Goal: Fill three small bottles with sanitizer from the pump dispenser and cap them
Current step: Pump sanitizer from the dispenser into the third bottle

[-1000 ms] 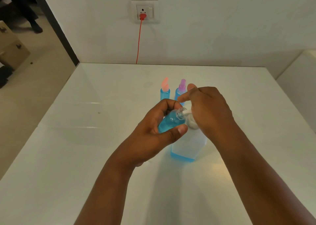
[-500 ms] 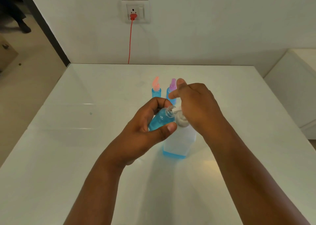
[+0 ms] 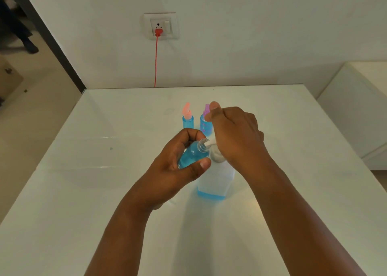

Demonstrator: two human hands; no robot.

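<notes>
My left hand (image 3: 178, 166) grips the open bottle (image 3: 193, 153) tilted at the nozzle (image 3: 210, 143); my right hand (image 3: 234, 133) curls over the pump (image 3: 216, 156). It looks nearly full, so another press may overflow or slip the mouth, wetting the desk (image 3: 83, 192).

A glossy white table (image 3: 88, 192) was set against the wall. Three items were stood on it: a pump dispenser (image 3: 215, 183) near the centre, and beyond it, side by side, a pink-capped bottle (image 3: 187, 121) and a purple-capped bottle (image 3: 204, 124).
</notes>
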